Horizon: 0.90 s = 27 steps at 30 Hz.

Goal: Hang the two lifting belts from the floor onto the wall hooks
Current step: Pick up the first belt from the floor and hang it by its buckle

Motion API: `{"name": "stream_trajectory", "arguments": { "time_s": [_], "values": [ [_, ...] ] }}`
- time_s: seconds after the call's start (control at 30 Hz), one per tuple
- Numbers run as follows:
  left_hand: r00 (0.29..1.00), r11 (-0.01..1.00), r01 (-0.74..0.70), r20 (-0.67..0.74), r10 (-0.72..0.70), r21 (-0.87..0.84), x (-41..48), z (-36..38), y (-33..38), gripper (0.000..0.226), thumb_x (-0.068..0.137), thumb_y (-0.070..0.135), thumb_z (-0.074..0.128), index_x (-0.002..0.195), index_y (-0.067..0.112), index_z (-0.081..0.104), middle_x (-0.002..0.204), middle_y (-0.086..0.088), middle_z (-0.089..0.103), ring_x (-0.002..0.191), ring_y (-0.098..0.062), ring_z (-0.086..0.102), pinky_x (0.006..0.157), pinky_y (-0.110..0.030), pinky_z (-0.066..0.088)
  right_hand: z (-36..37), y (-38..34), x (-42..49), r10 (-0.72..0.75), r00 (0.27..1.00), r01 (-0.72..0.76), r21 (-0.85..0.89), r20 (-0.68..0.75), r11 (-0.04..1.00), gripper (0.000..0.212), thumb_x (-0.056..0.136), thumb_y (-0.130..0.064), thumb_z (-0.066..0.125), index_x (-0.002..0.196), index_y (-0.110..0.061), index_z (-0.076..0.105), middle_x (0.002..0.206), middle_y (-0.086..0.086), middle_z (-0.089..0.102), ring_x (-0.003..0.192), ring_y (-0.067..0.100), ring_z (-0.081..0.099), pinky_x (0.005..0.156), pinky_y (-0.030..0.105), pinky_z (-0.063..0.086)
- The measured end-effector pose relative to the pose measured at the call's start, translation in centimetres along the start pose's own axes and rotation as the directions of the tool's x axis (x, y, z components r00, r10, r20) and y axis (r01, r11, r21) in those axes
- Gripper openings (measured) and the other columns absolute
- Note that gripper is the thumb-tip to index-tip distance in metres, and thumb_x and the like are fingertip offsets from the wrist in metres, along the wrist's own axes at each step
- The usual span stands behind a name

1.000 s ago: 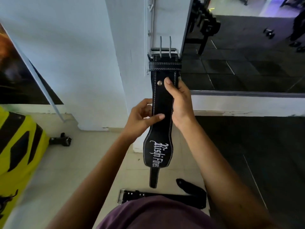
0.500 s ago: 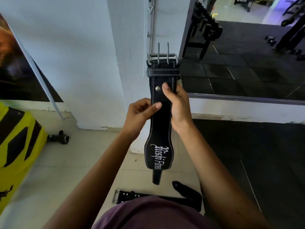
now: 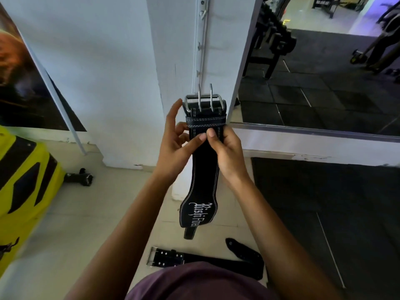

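held belt (image 3: pixel 203 169): blk, wht stitch + wht script | floor belt (image 3: pixel 216 259): blk, silver buckle | wall (image 3: pixel 97 61): wht

Second belt (image 3: pixel 216 262) on floor: near edge hidden behind purple shirt (image 3: pixel 194 284). Held belt (image 3: pixel 203 169): logo lettering partly curls out of sight; strap under both thumbs covered. Left hand (image 3: pixel 175 146): curled fingers partly hidden behind belt edge. Yellow-black object (image 3: pixel 23 176): cut off at left edge, blurred, identity unclear. Wall hooks (image 3: pixel 202 14): small, shape unclear
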<state>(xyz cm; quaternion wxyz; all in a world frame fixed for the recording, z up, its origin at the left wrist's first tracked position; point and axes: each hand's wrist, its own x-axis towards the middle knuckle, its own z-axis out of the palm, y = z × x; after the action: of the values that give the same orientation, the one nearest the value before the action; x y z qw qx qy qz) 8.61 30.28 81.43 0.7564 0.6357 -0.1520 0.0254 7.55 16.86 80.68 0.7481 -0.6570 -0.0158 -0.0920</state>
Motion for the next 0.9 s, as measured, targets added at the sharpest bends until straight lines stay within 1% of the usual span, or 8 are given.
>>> {"name": "stream_trajectory", "arguments": {
  "time_s": [0.1, 0.2, 0.3, 0.37, 0.57, 0.7, 0.83, 0.9],
  "values": [
    [0.995, 1.0, 0.029, 0.095, -0.028, 0.001, 0.5, -1.3, 0.7, 0.077, 0.086, 0.006, 0.066, 0.149, 0.029, 0.029, 0.107, -0.03, 0.061, 0.101, -0.037, 0.064, 0.084, -0.049, 0.057, 0.1, -0.1, -0.3, -0.012, 1.0, 0.012, -0.032, -0.012, 0.999, 0.023, 0.095, -0.015, 0.06, 0.116, -0.006, 0.06, 0.108, 0.009, 0.071, 0.104, 0.02, 0.069, 0.091, 0.035, 0.055],
    [0.997, 0.998, 0.069, 0.036, -0.069, 0.015, 0.7, -1.3, 0.8, 0.069, 0.081, 0.015, 0.072, 0.142, 0.025, 0.043, 0.098, -0.02, 0.056, 0.095, -0.028, 0.063, 0.074, -0.044, 0.056, 0.0, -0.7, -0.4, -0.022, 0.999, 0.021, -0.044, -0.024, 0.999, 0.023, 0.093, -0.011, 0.062, 0.116, -0.007, 0.061, 0.105, 0.003, 0.072, 0.099, 0.014, 0.07, 0.085, 0.026, 0.054],
    [0.999, 0.995, 0.023, -0.042, -0.019, 0.101, 0.8, -1.0, 0.7, 0.062, 0.072, 0.029, 0.08, 0.128, 0.029, 0.054, 0.128, -0.005, 0.053, 0.12, -0.024, 0.056, 0.09, -0.057, 0.052, -0.2, -1.1, -0.4, -0.003, 1.0, 0.003, -0.029, -0.008, 1.0, 0.027, 0.095, -0.012, 0.06, 0.121, -0.006, 0.058, 0.112, 0.006, 0.071, 0.101, 0.014, 0.069, 0.082, 0.025, 0.055],
    [0.996, 0.986, -0.086, 0.004, 0.087, 0.144, 0.9, -0.7, 0.9, 0.058, 0.075, 0.024, 0.079, 0.125, 0.021, 0.051, 0.134, 0.0, 0.053, 0.126, -0.026, 0.052, 0.096, -0.065, 0.045, -0.4, -1.3, -0.5, 0.007, 1.0, -0.005, -0.055, 0.028, 0.998, 0.03, 0.097, -0.013, 0.057, 0.125, -0.006, 0.052, 0.115, 0.007, 0.068, 0.099, 0.01, 0.069, 0.082, 0.025, 0.054],
    [0.982, 0.978, -0.184, 0.06, 0.179, 0.103, 1.7, -0.2, 2.0, 0.05, 0.078, 0.01, 0.073, 0.121, 0.009, 0.049, 0.122, -0.01, 0.059, 0.107, -0.024, 0.062, 0.096, -0.066, 0.044, -0.7, -2.1, 0.3, -0.09, 0.996, 0.091, -0.112, 0.014, 0.989, 0.079, 0.093, -0.015, 0.063, 0.149, -0.032, 0.009, 0.148, 0.007, 0.041, 0.129, 0.013, 0.051, 0.1, 0.037, 0.051],
    [0.98, 0.973, -0.197, 0.059, 0.191, 0.118, 2.5, -0.1, 3.0, 0.049, 0.079, 0.011, 0.073, 0.124, 0.016, 0.053, 0.115, -0.001, 0.064, 0.104, -0.024, 0.064, 0.09, -0.066, 0.049, -0.5, -3.3, 1.0, -0.17, 0.984, 0.175, -0.115, 0.048, 0.978, 0.081, 0.095, -0.008, 0.058, 0.154, -0.028, 0.007, 0.152, 0.002, 0.039, 0.119, -0.008, 0.054, 0.087, 0.019, 0.053],
    [0.973, 0.96, -0.227, 0.065, 0.219, 0.161, 2.8, -0.1, 3.5, 0.051, 0.08, 0.016, 0.073, 0.127, 0.016, 0.053, 0.114, -0.007, 0.065, 0.102, -0.029, 0.066, 0.084, -0.065, 0.052, -1.1, -3.9, 1.9, -0.253, 0.967, 0.252, -0.192, 0.021, 0.948, 0.088, 0.086, -0.016, 0.071, 0.152, -0.031, 0.016, 0.157, 0.0, 0.031, 0.137, 0.009, 0.04, 0.108, 0.042, 0.044],
    [0.974, 0.955, -0.229, 0.049, 0.223, 0.188, 2.8, -0.3, 3.4, 0.053, 0.079, 0.02, 0.072, 0.128, 0.014, 0.053, 0.115, -0.01, 0.065, 0.1, -0.033, 0.066, 0.081, -0.063, 0.054, -1.4, -4.1, 2.4, -0.283, 0.959, 0.278, -0.26, 0.021, 0.925, 0.083, 0.079, -0.026, 0.077, 0.148, -0.027, 0.03, 0.149, 0.005, 0.04, 0.133, 0.012, 0.044, 0.109, 0.047, 0.042]
  ]
}}
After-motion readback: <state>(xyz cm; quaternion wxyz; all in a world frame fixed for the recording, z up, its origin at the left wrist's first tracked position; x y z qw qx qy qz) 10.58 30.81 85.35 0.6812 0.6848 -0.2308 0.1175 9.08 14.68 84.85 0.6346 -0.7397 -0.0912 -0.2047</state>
